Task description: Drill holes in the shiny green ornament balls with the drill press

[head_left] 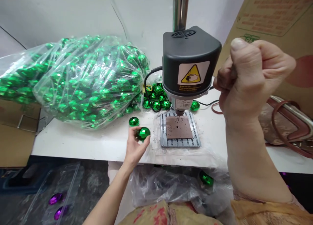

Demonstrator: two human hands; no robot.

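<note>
My left hand [135, 146] grips a shiny green faceted ball [143, 133] between thumb and fingers, just left of the drill press base. Another green ball [134, 121] lies on the table right behind it. My right hand [249, 75] is closed in a fist beside the black drill press head [192, 62], around its handle, which the fingers mostly hide. Below the head, a thin drill bit [179, 118] points down at a brown square plate [184, 133] with a small dark hole. The plate lies on the slotted metal base [164, 142], with dark crumbs scattered about.
A large clear bag [90, 81] full of green balls fills the table's left side. Loose green balls [157, 104] lie behind the press. At right are a handbag [283, 120] and a cardboard box [276, 19]. Clear plastic [166, 182] with a green ball covers my lap.
</note>
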